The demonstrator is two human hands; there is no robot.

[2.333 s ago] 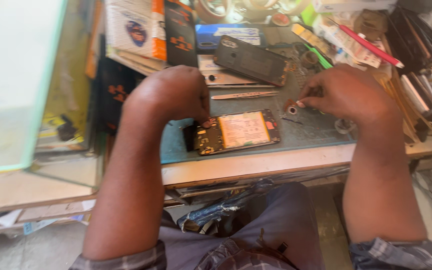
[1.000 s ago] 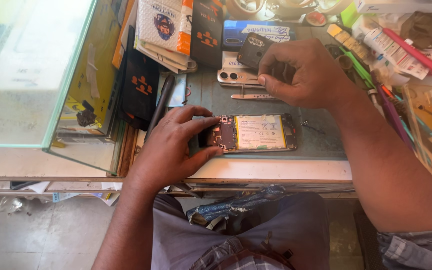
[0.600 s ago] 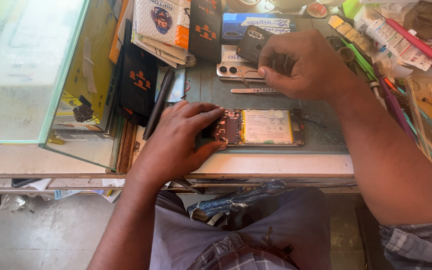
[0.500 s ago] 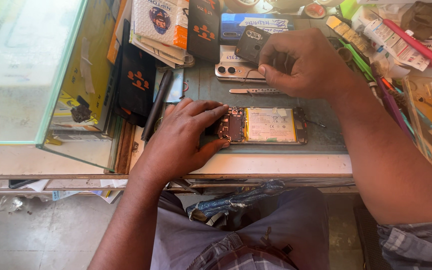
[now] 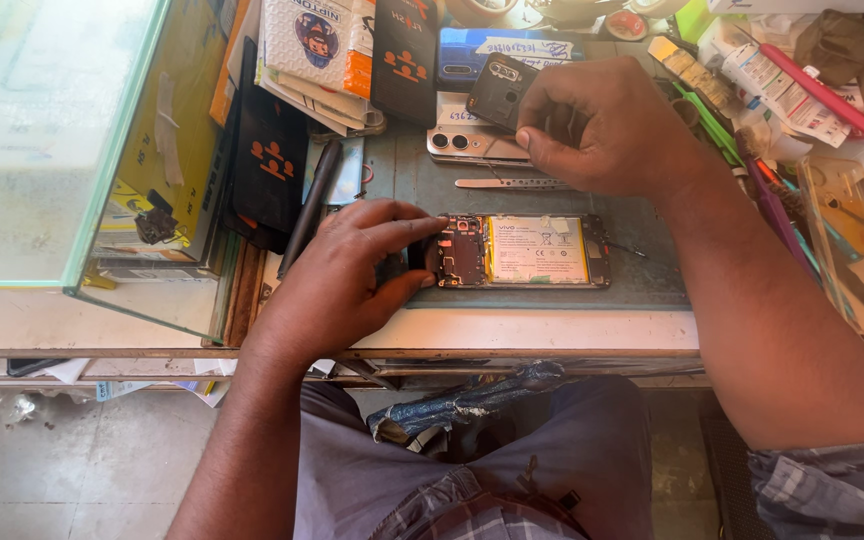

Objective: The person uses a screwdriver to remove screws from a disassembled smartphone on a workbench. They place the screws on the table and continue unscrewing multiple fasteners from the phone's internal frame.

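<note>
An opened phone (image 5: 527,252) with its circuit board and pale battery bared lies on the grey-green mat (image 5: 642,285) near the bench's front edge. My left hand (image 5: 347,280) holds the phone's left end, thumb and forefinger on either side of the board. My right hand (image 5: 602,125) is farther back, fingers pinched on the dark phone back cover (image 5: 497,90), which is tilted up off the bench. A thin metal tool (image 5: 512,184) lies between the two hands.
A silver phone (image 5: 472,145) lies face down under the cover. Black cases and packets (image 5: 332,50) are stacked at the back left beside a glass cabinet (image 5: 42,150). Pens, tools and a clear plastic tray (image 5: 852,230) crowd the right side.
My left hand moved onto the opened phone's left end and stayed there. My right hand went from the right of the bench to the dark back cover and holds it.
</note>
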